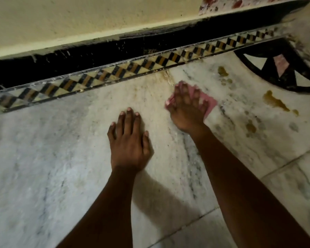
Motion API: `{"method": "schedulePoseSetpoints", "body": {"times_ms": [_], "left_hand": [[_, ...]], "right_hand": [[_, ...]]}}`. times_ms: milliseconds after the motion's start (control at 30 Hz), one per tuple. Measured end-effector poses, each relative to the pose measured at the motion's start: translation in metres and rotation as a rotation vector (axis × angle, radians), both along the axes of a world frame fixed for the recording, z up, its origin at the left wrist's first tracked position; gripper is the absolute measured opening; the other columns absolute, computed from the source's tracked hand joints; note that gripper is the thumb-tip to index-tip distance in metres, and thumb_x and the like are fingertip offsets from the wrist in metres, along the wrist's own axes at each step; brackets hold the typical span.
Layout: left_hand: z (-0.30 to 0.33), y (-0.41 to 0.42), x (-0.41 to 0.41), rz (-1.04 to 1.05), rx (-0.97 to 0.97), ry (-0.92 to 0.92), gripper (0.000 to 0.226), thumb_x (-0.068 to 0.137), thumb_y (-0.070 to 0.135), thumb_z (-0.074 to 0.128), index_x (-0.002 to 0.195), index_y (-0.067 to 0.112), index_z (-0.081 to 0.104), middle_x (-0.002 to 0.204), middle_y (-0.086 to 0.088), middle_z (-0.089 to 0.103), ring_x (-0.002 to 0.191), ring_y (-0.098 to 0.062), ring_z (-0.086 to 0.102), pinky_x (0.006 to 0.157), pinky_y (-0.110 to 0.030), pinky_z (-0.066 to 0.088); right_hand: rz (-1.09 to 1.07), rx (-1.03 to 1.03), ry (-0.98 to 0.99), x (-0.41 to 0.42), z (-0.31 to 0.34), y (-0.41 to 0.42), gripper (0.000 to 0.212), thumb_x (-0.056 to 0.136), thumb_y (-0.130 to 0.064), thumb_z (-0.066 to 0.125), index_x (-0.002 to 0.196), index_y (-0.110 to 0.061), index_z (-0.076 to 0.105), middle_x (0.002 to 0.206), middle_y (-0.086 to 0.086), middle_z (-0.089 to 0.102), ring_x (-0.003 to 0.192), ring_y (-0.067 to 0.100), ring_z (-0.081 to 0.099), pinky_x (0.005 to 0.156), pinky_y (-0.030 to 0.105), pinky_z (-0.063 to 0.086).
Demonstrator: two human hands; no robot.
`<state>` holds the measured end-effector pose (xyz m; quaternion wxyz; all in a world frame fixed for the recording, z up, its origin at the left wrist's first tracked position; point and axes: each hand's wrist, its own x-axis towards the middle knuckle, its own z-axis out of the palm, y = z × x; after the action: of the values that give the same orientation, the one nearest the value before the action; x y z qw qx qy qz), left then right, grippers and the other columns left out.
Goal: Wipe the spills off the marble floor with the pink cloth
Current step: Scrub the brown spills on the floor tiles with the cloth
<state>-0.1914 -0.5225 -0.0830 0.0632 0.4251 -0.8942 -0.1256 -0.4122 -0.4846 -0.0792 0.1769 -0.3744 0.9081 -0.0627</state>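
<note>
My right hand (186, 108) presses the pink cloth (210, 102) flat on the white marble floor (52, 158), fingers spread over it; most of the cloth is hidden under the hand. Flat on the marble to its left lies my left hand (129, 142), fingers apart, holding nothing. Brownish-yellow spills lie to the right of the cloth: one long puddle (274, 102), a blob (222, 71) further back, and smaller spots (250, 127) nearer me. A faint brown smear (166, 76) runs just beyond the cloth.
A black, yellow and cream checkered tile border (115, 72) runs diagonally along the far side, with a black skirting (79, 59) and a cream wall (79, 20) behind it. A black curved inlay pattern (276, 72) sits at the right. Marble joints cross the lower right.
</note>
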Motion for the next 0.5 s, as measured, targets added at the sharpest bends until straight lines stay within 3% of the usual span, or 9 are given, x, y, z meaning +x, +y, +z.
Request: {"method": "schedulePoseSetpoints", "body": {"times_ms": [67,133,200,300,367,433,500], "left_hand": [[-0.001,-0.002,0.001,-0.003,-0.006,0.0,0.07,0.108,0.047,0.028,0.17,0.014,0.027,0.181,-0.011,0.016,0.168,-0.03,0.015,0.133,-0.054,0.015],[-0.001,-0.002,0.002,-0.01,-0.014,-0.012,0.07,0.108,0.047,0.028,0.17,0.013,0.028,0.181,-0.012,0.017,0.167,-0.031,0.016,0.132,-0.054,0.016],[-0.002,-0.004,0.002,-0.015,-0.008,-0.023,0.07,0.109,0.047,0.028,0.17,0.014,0.026,0.181,-0.012,0.016,0.168,-0.031,0.015,0.132,-0.054,0.014],[-0.002,-0.002,0.0,-0.016,-0.003,-0.01,0.07,0.109,0.048,0.027,0.17,0.014,0.026,0.181,-0.012,0.017,0.168,-0.031,0.014,0.132,-0.054,0.013],[0.0,-0.002,0.002,-0.016,-0.008,-0.005,0.071,0.108,0.048,0.027,0.17,0.014,0.027,0.18,-0.012,0.018,0.167,-0.032,0.015,0.132,-0.055,0.013],[-0.002,-0.002,-0.002,-0.023,-0.013,-0.006,0.072,0.107,0.049,0.026,0.17,0.014,0.027,0.18,-0.013,0.019,0.167,-0.033,0.016,0.132,-0.055,0.013],[0.002,0.0,0.0,-0.022,-0.007,-0.019,0.072,0.107,0.049,0.024,0.17,0.013,0.027,0.18,-0.013,0.019,0.167,-0.033,0.016,0.132,-0.055,0.014]], "right_hand": [[0.198,-0.026,0.068,0.033,-0.005,0.043,0.072,0.109,-0.063,0.023,0.169,-0.039,-0.009,0.177,-0.011,-0.02,0.163,0.031,-0.021,0.127,0.069,-0.006],[0.226,-0.02,0.134,0.049,-0.011,0.098,0.069,0.106,-0.064,0.025,0.169,-0.043,0.006,0.18,-0.011,-0.005,0.166,0.028,-0.008,0.128,0.071,0.004],[0.025,0.01,0.094,0.045,-0.012,0.12,0.069,0.102,-0.069,0.026,0.167,-0.049,0.012,0.18,-0.012,0.001,0.167,0.028,-0.003,0.128,0.07,0.003],[-0.345,-0.006,0.078,0.025,-0.008,0.086,0.069,0.106,-0.067,0.029,0.168,-0.047,0.009,0.18,-0.01,-0.004,0.166,0.03,-0.006,0.127,0.07,-0.003],[-0.396,-0.018,0.03,0.012,-0.005,0.044,0.07,0.108,-0.064,0.026,0.17,-0.041,0.004,0.18,-0.009,-0.01,0.165,0.035,-0.014,0.125,0.073,-0.005],[-0.297,-0.017,0.004,0.012,-0.004,0.03,0.071,0.108,-0.063,0.022,0.17,-0.038,-0.002,0.179,-0.011,-0.016,0.163,0.036,-0.02,0.125,0.072,-0.009],[-0.051,-0.005,0.032,0.035,-0.005,0.053,0.072,0.107,-0.065,0.017,0.17,-0.037,-0.004,0.179,-0.012,-0.015,0.164,0.033,-0.02,0.126,0.069,-0.006]]}}
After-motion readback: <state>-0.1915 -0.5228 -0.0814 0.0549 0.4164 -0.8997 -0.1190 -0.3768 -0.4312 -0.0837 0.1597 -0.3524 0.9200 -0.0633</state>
